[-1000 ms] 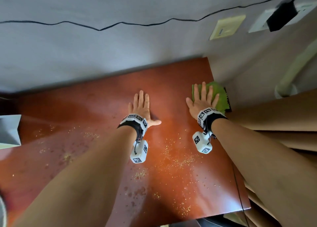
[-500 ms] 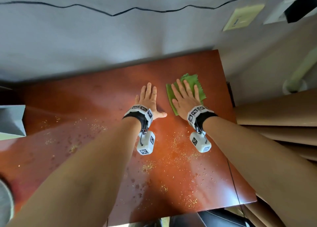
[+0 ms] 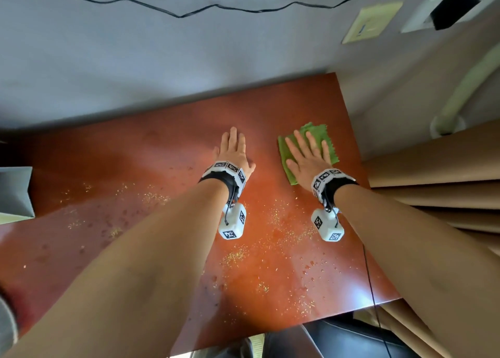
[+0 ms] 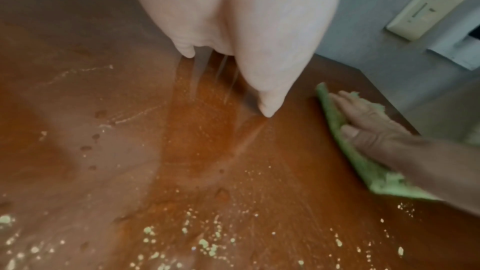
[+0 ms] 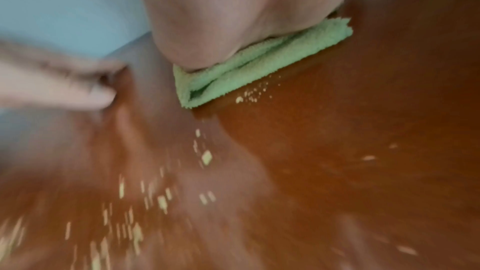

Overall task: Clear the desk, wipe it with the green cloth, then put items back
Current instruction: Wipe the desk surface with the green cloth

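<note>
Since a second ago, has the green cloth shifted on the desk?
Yes. The green cloth under the right hand slid leftward from the desk's right edge, then partway back toward it.

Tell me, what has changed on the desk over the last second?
The right hand, pressing flat on the green cloth, slid it in from the desk's right edge toward the left hand, then partway back out to the right. Nothing was picked up or let go. The left hand stayed flat on the desk, and the yellow crumbs nearer the person lie unswept.
</note>
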`<move>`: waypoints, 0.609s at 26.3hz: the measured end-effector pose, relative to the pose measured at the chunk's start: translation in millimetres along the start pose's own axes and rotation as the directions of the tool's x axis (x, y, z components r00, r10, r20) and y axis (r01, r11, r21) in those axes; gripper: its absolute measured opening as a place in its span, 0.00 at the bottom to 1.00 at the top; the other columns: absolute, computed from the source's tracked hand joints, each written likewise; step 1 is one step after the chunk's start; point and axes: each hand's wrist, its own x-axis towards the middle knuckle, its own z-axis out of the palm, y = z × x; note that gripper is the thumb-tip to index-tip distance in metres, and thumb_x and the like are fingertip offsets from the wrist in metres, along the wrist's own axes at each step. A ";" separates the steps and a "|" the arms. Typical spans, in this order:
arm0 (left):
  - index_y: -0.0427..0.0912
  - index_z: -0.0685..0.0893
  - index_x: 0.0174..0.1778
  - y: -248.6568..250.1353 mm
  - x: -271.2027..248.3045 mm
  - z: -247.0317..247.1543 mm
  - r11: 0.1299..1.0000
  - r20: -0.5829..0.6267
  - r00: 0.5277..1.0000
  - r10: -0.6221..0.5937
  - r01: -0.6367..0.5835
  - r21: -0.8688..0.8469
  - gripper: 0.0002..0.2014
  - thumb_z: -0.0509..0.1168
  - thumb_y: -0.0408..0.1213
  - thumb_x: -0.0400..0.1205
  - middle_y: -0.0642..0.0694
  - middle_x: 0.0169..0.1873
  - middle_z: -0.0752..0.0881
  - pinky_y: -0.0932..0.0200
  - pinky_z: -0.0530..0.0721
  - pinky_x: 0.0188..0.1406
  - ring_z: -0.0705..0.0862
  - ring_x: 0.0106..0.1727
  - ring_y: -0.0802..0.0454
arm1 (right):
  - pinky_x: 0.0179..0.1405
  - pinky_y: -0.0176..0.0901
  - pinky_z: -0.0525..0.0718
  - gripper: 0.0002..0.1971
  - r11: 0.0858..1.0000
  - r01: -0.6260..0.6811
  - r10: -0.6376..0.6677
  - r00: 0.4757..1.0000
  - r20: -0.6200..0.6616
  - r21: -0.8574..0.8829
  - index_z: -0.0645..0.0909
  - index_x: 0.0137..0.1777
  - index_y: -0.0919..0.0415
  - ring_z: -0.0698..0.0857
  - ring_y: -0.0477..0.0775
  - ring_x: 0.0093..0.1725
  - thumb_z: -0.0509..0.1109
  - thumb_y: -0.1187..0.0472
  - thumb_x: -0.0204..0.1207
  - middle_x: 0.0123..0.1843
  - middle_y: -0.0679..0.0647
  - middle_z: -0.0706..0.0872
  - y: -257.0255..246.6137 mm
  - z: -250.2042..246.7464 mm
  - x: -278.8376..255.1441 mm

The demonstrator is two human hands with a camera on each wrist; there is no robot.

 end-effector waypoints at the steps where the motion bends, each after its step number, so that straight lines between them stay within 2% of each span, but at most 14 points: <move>1: 0.45 0.40 0.86 -1.2 0.8 1.4 1.000 -0.004 1.000 0.005 -0.005 0.014 0.41 0.58 0.52 0.85 0.46 0.85 0.33 0.42 0.50 0.84 0.37 0.86 0.45 | 0.80 0.64 0.29 0.30 0.998 -0.056 0.056 0.998 -0.006 0.037 0.28 0.84 0.43 0.25 0.55 0.83 0.35 0.42 0.86 0.82 0.45 0.20 0.5 -1.1 1.3; 3: 0.45 0.39 0.86 -5.0 1.6 1.2 0.999 -0.004 1.000 0.023 -0.023 0.031 0.37 0.54 0.48 0.87 0.47 0.84 0.32 0.43 0.49 0.84 0.36 0.86 0.46 | 0.80 0.66 0.30 0.31 0.987 -0.126 0.129 0.991 -0.020 0.096 0.28 0.84 0.45 0.27 0.57 0.83 0.36 0.41 0.86 0.83 0.47 0.21 -6.1 -1.6 4.9; 5: 0.46 0.38 0.86 -11.2 4.0 1.1 0.998 -0.010 0.999 0.044 -0.044 0.037 0.35 0.52 0.42 0.88 0.48 0.84 0.31 0.45 0.47 0.85 0.35 0.85 0.48 | 0.79 0.68 0.28 0.33 0.984 -0.141 0.148 0.988 -0.052 0.111 0.27 0.84 0.46 0.26 0.60 0.83 0.36 0.37 0.84 0.84 0.50 0.22 -20.1 0.6 7.9; 8: 0.48 0.38 0.86 -19.2 5.7 3.8 0.997 -0.018 0.997 0.070 -0.069 0.039 0.38 0.55 0.33 0.86 0.50 0.84 0.31 0.47 0.46 0.85 0.35 0.85 0.50 | 0.78 0.71 0.29 0.35 0.998 -0.050 0.052 0.997 -0.052 0.037 0.28 0.84 0.46 0.24 0.60 0.82 0.34 0.34 0.82 0.83 0.50 0.21 -41.5 4.6 8.1; 10: 0.48 0.41 0.86 -23.0 4.5 1.5 0.995 -0.039 0.994 0.101 -0.100 0.029 0.38 0.57 0.32 0.85 0.50 0.85 0.33 0.47 0.48 0.84 0.36 0.86 0.50 | 0.79 0.72 0.31 0.35 0.999 0.039 -0.040 0.999 -0.038 -0.012 0.30 0.85 0.46 0.24 0.59 0.82 0.35 0.35 0.83 0.83 0.49 0.22 -56.3 8.4 7.0; 13: 0.43 0.52 0.86 -26.4 -4.2 -4.0 0.989 -0.132 0.981 0.140 -0.144 -0.017 0.32 0.57 0.36 0.85 0.48 0.86 0.45 0.47 0.59 0.82 0.46 0.86 0.49 | 0.79 0.71 0.31 0.34 0.990 0.124 -0.126 0.992 -0.029 -0.065 0.32 0.86 0.45 0.24 0.57 0.82 0.35 0.36 0.83 0.85 0.47 0.25 -66.9 9.3 9.9; 16: 0.39 0.68 0.80 -35.1 -16.6 -3.2 0.976 -0.244 0.958 0.153 -0.185 -0.113 0.26 0.60 0.34 0.83 0.44 0.82 0.64 0.47 0.66 0.78 0.61 0.82 0.45 | 0.79 0.70 0.30 0.32 0.989 0.124 -0.125 0.992 -0.013 -0.077 0.31 0.85 0.44 0.24 0.56 0.82 0.34 0.37 0.83 0.84 0.45 0.24 -63.1 6.8 13.3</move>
